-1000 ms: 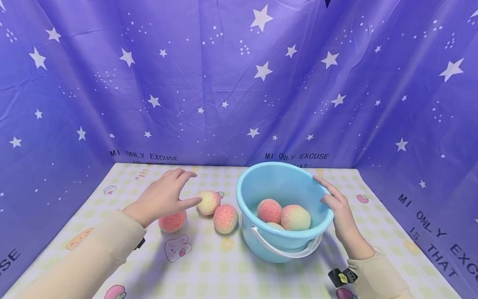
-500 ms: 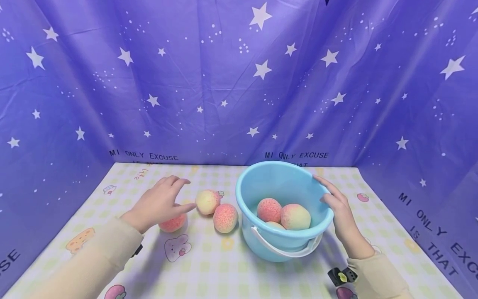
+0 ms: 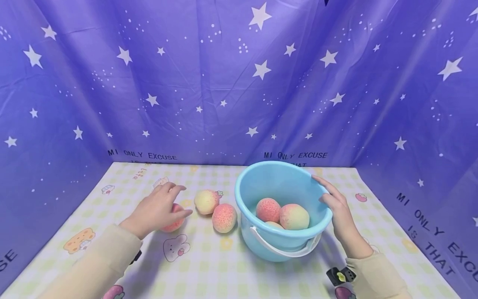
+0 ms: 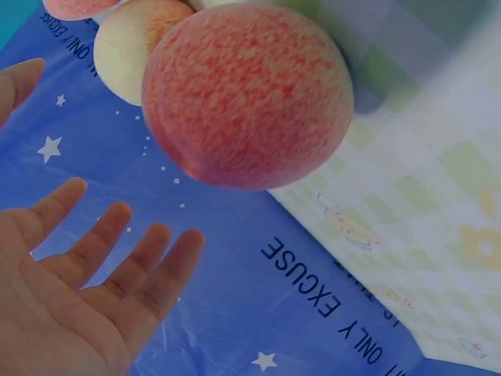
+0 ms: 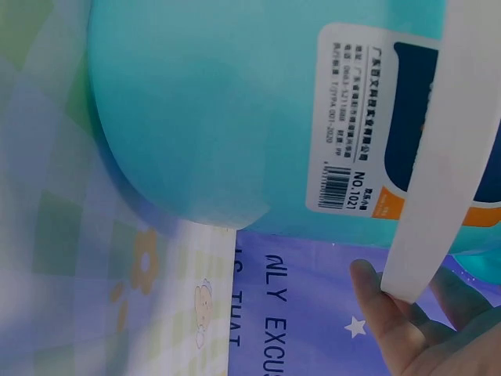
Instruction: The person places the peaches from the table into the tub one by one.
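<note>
The bucket (image 3: 284, 180) of peaches (image 3: 294, 217) is gripped at its rim (image 3: 280, 233) by the right hand (image 3: 339, 211), while nothing is held by the left hand (image 3: 156, 207), spread near another peach (image 4: 250, 98) on the table (image 3: 209, 270).

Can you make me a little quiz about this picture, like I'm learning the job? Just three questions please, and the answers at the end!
1. Count: how many peaches lie on the tablecloth, outside the bucket?

2. Pick one: which hand is gripping the bucket's rim?
A) left
B) right
C) neither

3. True or false: the bucket's handle is red.

Key:
1. Three; one is partly hidden behind the left hand.
2. B, the right hand.
3. False; it is white.
</note>
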`<state>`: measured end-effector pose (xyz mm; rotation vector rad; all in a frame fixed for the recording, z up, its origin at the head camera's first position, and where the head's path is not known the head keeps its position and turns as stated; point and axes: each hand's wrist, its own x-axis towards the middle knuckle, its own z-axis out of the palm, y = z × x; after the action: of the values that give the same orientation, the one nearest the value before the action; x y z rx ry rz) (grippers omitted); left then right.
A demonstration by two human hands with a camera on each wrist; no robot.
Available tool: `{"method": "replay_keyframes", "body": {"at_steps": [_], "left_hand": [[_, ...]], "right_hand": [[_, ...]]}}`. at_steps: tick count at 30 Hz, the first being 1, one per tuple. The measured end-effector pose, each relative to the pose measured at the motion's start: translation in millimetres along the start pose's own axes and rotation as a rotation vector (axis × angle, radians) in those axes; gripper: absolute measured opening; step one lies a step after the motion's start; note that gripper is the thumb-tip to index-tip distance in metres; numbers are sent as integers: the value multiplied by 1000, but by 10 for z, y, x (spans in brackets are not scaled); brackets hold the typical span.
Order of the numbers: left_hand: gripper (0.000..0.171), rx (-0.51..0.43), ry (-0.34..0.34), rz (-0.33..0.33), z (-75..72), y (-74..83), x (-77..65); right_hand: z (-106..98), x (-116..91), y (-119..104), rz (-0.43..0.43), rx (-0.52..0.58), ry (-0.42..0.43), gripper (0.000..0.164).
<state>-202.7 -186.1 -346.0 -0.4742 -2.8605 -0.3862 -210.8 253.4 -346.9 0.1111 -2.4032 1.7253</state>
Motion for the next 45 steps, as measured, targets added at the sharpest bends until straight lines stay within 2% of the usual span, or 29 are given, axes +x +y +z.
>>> {"method": "replay_keyframes", "body": {"at_steps": [12, 29, 45], "left_hand": [[70, -22, -2, -41, 168, -51, -70], [73, 2, -73, -117, 321, -98, -89], [72, 19, -116, -128, 397, -132, -126]], "right_hand": [[6, 10, -13, 16, 26, 1, 65], [3, 13, -32, 24, 27, 4, 66], [5, 9, -36, 24, 22, 3, 65]]}}
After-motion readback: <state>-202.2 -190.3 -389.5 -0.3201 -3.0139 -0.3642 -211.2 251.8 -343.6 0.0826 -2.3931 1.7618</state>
